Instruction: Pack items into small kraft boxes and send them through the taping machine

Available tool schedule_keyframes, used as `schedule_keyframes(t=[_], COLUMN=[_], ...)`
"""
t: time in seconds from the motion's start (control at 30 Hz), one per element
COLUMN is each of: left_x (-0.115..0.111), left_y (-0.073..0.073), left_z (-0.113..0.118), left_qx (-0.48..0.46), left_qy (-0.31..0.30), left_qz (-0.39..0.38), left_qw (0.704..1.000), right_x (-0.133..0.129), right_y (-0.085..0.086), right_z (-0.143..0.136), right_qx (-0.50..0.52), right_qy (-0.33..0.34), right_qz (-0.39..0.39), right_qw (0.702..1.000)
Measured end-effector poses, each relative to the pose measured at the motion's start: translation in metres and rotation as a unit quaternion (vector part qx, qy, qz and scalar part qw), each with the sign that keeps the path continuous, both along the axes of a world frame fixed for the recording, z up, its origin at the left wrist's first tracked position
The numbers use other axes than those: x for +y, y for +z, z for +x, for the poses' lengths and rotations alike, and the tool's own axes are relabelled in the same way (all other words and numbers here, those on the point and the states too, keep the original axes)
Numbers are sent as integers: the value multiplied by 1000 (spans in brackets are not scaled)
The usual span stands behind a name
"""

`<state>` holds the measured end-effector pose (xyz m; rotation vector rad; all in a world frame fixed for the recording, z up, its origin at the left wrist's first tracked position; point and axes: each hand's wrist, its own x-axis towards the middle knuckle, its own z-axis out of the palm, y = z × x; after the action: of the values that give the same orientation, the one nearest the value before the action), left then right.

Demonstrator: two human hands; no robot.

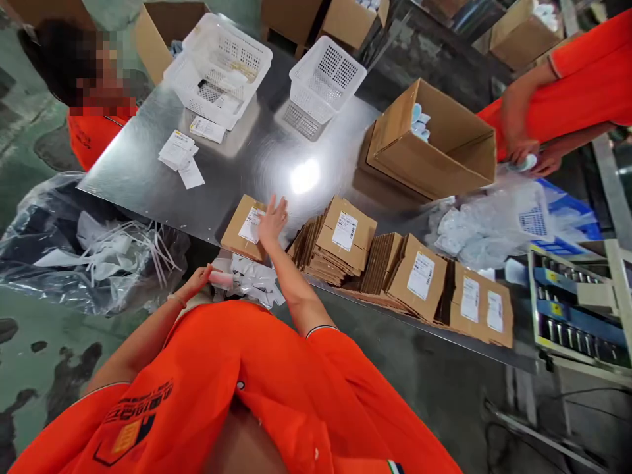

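My right hand (273, 220) is at the right edge of a flat folded carton (240, 245), its fingers spread. The hand overlaps the edge of a white printed label (251, 225) on that carton. My left hand (196, 283) is low by my waist, fingers stretched out. Just past its fingertips is a pale pinkish piece (221, 278) that I cannot make out clearly. White paper scraps (254, 276) are heaped beside it, under the table's edge. To the right of my right hand stands a stack of labelled flat cartons (345, 230).
More labelled flat cartons (419, 270) line the front edge of the metal table (237, 171). Loose label sheets (180, 155), white plastic baskets (326, 79) and an open box (409, 151) lie beyond. A lined waste bin (99, 263) is at left. Two other people are nearby.
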<state>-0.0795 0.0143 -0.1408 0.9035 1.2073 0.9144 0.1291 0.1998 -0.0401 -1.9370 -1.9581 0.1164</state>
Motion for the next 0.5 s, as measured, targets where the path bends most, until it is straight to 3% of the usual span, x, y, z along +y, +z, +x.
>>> schedule_keyframes(t=[0.07, 0.13, 0.2, 0.33, 0.5], left_x=[1, 16, 38, 75, 74], left_y=[6, 19, 34, 53, 59], left_z=[-7, -8, -4, 9, 21], left_qx=[8, 44, 97, 214, 246], left_qy=[7, 13, 33, 49, 15], left_qz=[29, 48, 67, 99, 127], left_qw=[1000, 998, 993, 970, 961], right_x=[-11, -15, -14, -25, -58], right_y=[-8, -10, -5, 12, 16], right_z=[-16, -21, -9, 34, 32], right_qx=[-24, -26, -6, 67, 156], right_qy=[98, 145, 93, -96, -163], right_qz=[-30, -74, -96, -89, -151], right_qw=[994, 986, 991, 989, 963])
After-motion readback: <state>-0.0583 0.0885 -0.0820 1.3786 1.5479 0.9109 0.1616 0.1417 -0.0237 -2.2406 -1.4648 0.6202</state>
